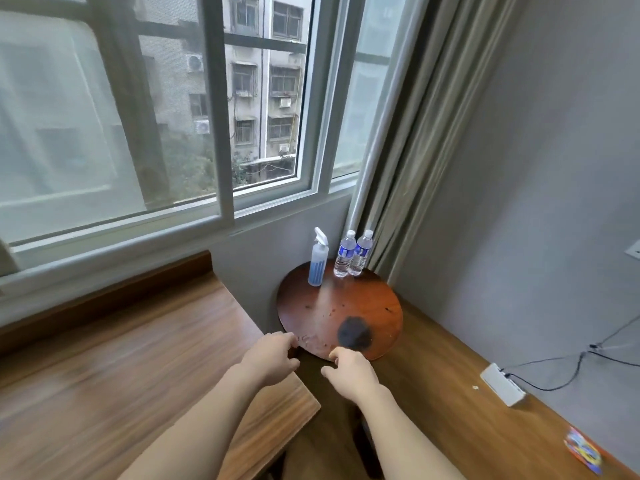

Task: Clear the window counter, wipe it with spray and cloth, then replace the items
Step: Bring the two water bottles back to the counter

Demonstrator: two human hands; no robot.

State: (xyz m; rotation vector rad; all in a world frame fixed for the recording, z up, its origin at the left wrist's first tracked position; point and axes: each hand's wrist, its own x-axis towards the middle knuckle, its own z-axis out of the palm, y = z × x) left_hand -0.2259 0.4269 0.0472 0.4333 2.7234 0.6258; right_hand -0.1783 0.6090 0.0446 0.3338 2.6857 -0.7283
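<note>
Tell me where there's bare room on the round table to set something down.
The round table is bare across its middle, between the spray bottle and the dark stain. The back edge is crowded by the spray bottle and two water bottles.

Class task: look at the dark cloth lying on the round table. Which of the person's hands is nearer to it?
Right. The right hand sits just below the dark cloth, close to the round table rim; the left hand is further off to the cloth's left.

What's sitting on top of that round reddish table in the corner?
On the round table stand a spray bottle and two water bottles at the back, with a dark cloth nearer the front. Both hands reach its near edge, hiding a little of the rim.
</note>
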